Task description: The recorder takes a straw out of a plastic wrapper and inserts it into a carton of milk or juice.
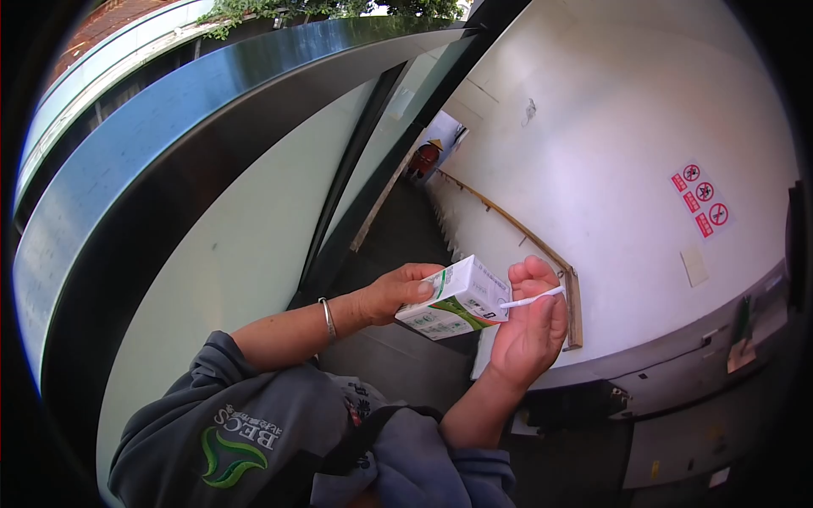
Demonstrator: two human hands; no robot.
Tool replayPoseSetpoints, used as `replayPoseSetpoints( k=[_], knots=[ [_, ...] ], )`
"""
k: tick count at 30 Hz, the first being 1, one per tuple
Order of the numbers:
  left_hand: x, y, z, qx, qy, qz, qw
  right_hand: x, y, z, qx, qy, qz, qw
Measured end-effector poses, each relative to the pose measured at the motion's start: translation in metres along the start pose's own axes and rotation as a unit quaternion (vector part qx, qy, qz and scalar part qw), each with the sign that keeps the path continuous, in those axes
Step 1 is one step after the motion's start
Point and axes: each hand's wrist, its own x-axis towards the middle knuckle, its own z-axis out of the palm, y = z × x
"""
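A white drink carton with green and red print (454, 301) lies tilted in my left hand (406, 292), whose thumb rests on its side. A white straw (532, 297) sticks out from the carton's top end. Beside that end is my right hand (530, 324), palm turned up and fingers curled, with its thumb close to the straw. Whether the right thumb and fingers grip the straw is not clear. A silver bracelet (328, 317) circles my left wrist.
A dark metal-framed glass panel (267, 184) curves along the left. Beyond the hands, a person in red with a conical hat (424, 159) is in a narrow passage. A wooden handrail (508, 213) runs along the white wall (603, 127), which bears prohibition signs (704, 198).
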Motion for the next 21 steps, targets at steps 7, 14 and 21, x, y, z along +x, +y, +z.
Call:
replayPoseSetpoints(
  k=[7,14,21],
  knots=[
    [-0.002,-0.009,0.001,-0.007,-0.023,-0.033,0.999,0.003,0.005,-0.006,-0.101,0.017,-0.049,0.994],
    [0.000,-0.009,0.008,-0.035,-0.004,-0.029,0.999,0.004,0.009,-0.013,-0.038,0.007,0.034,0.999],
    [-0.001,-0.015,0.005,-0.033,-0.024,-0.040,0.998,0.004,0.012,-0.009,-0.095,0.048,0.034,0.994]
  ],
)
